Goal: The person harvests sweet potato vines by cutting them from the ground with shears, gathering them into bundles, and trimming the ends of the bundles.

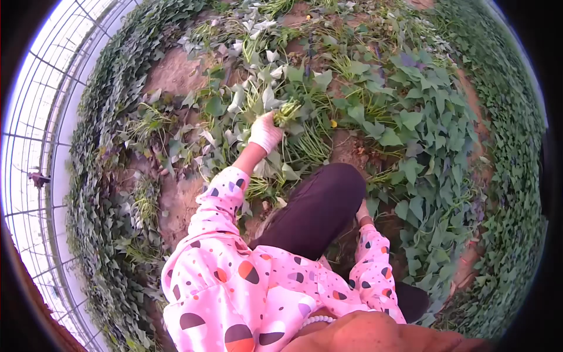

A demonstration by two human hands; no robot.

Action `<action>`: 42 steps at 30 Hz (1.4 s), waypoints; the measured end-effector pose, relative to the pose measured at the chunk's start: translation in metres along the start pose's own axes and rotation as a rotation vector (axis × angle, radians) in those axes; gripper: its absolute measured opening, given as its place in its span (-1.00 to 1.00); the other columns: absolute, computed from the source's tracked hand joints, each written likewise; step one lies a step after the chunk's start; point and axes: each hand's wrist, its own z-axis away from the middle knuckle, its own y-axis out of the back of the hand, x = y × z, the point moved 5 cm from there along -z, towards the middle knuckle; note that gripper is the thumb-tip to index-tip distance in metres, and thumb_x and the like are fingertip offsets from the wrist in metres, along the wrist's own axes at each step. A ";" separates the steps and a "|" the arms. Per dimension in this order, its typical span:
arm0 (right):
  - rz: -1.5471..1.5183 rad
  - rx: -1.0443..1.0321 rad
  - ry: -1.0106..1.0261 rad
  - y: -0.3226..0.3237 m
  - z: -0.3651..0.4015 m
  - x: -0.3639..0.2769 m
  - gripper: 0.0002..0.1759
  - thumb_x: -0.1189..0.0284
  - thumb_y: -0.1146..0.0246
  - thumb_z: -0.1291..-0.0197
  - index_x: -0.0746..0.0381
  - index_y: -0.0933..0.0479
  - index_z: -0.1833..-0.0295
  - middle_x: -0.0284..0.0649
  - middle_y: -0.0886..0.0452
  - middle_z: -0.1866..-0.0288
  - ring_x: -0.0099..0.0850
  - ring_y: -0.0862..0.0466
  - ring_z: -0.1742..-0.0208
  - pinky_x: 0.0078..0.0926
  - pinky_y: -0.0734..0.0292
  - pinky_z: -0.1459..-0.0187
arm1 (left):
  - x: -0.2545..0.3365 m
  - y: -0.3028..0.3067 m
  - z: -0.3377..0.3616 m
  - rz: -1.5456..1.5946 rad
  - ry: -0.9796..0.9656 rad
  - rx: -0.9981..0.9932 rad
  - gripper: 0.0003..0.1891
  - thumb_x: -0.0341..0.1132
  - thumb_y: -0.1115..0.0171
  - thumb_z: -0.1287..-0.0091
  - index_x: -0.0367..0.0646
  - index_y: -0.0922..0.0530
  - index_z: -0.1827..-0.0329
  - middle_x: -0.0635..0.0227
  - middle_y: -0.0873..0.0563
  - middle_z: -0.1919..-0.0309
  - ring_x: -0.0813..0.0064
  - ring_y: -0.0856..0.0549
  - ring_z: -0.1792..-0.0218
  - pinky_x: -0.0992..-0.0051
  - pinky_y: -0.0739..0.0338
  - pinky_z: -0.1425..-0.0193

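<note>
My left hand (267,132), with a white wrap or glove over its palm and wrist, is closed round a bunch of sweet potato vine stems (287,112). The pale green stem ends stick out to its right, and leaves spread above and around the fist. My right hand (362,211) is low beside my bent knee (337,182). The knee hides its fingers, so I cannot see what they hold or touch. Close to that hand grow heart-shaped green leaves (410,170) on long stems.
Cut or wilted vine bunches (143,123) lie scattered over the ground. Bare brown soil (176,70) shows between them. Dense leafy rows (498,193) run along both sides. At the far left stands a wire-grid structure (44,141) with a white border.
</note>
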 end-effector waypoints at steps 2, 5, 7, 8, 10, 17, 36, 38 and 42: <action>0.009 -0.147 -0.211 0.062 0.069 -0.041 -0.54 0.27 0.00 -0.26 0.17 -0.43 -0.24 0.05 -0.52 -0.22 -0.03 -0.53 -0.21 -0.15 -0.43 -0.20 | -0.019 0.096 0.036 0.506 -0.008 0.170 -0.69 -0.43 -0.21 -0.25 -0.29 -0.53 -0.05 0.29 -0.75 0.16 0.42 -0.71 0.16 0.49 -0.56 -0.01; 0.407 -0.216 0.032 0.050 0.075 -0.022 -0.55 0.29 0.02 -0.30 0.20 -0.42 -0.26 -0.01 -0.53 -0.23 -0.03 -0.54 -0.20 -0.27 -0.50 -0.17 | -0.034 0.230 0.117 0.091 -0.042 0.284 -0.69 -0.37 -0.20 -0.24 -0.17 -0.56 -0.06 0.32 -0.76 0.17 0.34 -0.72 0.19 0.48 -0.57 0.04; -0.512 -0.063 0.112 0.025 0.054 0.009 -0.52 0.25 -0.04 -0.30 0.18 -0.40 -0.29 -0.02 -0.53 -0.24 -0.09 -0.54 -0.22 -0.32 -0.49 -0.19 | -0.036 0.292 0.174 -0.356 0.232 0.238 -0.72 -0.43 -0.07 -0.26 -0.12 -0.57 -0.03 0.27 -0.74 0.13 0.33 -0.68 0.05 0.42 -0.53 -0.05; -0.380 -0.062 0.372 0.034 0.068 -0.021 -0.50 0.23 -0.06 -0.32 0.15 -0.38 -0.33 -0.09 -0.52 -0.27 -0.19 -0.54 -0.25 -0.36 -0.49 -0.20 | -0.094 0.303 0.195 -0.348 0.105 0.259 -0.71 -0.41 -0.09 -0.24 -0.11 -0.57 -0.03 0.21 -0.74 0.17 0.23 -0.69 0.11 0.37 -0.54 0.00; -0.419 -0.169 0.131 0.092 0.134 -0.131 -0.50 0.24 0.03 -0.38 0.18 -0.36 -0.36 -0.19 -0.51 -0.30 -0.28 -0.55 -0.26 -0.42 -0.49 -0.19 | -0.208 0.325 0.240 -0.341 -0.150 0.290 -0.68 -0.36 -0.13 -0.19 -0.09 -0.57 -0.03 0.09 -0.73 0.26 0.03 -0.69 0.23 0.25 -0.56 0.08; -0.353 -0.212 0.144 0.072 0.141 -0.116 -0.50 0.24 0.04 -0.39 0.19 -0.36 -0.36 -0.20 -0.52 -0.30 -0.29 -0.55 -0.25 -0.42 -0.48 -0.19 | -0.138 0.255 0.355 -0.532 0.737 -0.012 -0.63 -0.27 -0.19 -0.11 -0.14 -0.62 0.00 -0.02 -0.70 0.12 0.00 -0.66 0.02 0.22 -0.54 -0.09; -0.322 -0.202 0.153 0.072 0.166 -0.102 -0.51 0.27 0.07 -0.41 0.22 -0.35 -0.36 -0.21 -0.53 -0.28 -0.32 -0.55 -0.23 -0.45 -0.48 -0.18 | -0.212 -0.009 0.464 -0.122 0.798 -0.133 -0.59 -0.28 -0.21 -0.10 -0.04 -0.59 -0.07 0.06 -0.70 0.06 0.08 -0.66 -0.03 0.21 -0.56 -0.08; -0.331 -0.198 0.165 0.070 0.166 -0.100 -0.51 0.27 0.07 -0.41 0.23 -0.35 -0.36 -0.22 -0.53 -0.28 -0.33 -0.55 -0.23 -0.45 -0.47 -0.18 | -0.224 -0.008 0.447 -0.197 0.840 -0.125 -0.64 -0.32 -0.18 -0.15 -0.02 -0.58 -0.05 0.03 -0.70 0.08 0.04 -0.68 0.01 0.21 -0.57 -0.06; -0.360 -0.151 0.194 0.070 0.163 -0.095 -0.51 0.28 0.08 -0.42 0.23 -0.35 -0.36 -0.22 -0.53 -0.28 -0.33 -0.56 -0.22 -0.45 -0.47 -0.18 | -0.231 -0.033 0.428 -0.166 0.846 -0.407 -0.39 -0.15 -0.40 0.02 -0.26 -0.53 -0.11 0.02 -0.68 -0.01 0.14 -0.64 -0.13 0.27 -0.52 -0.20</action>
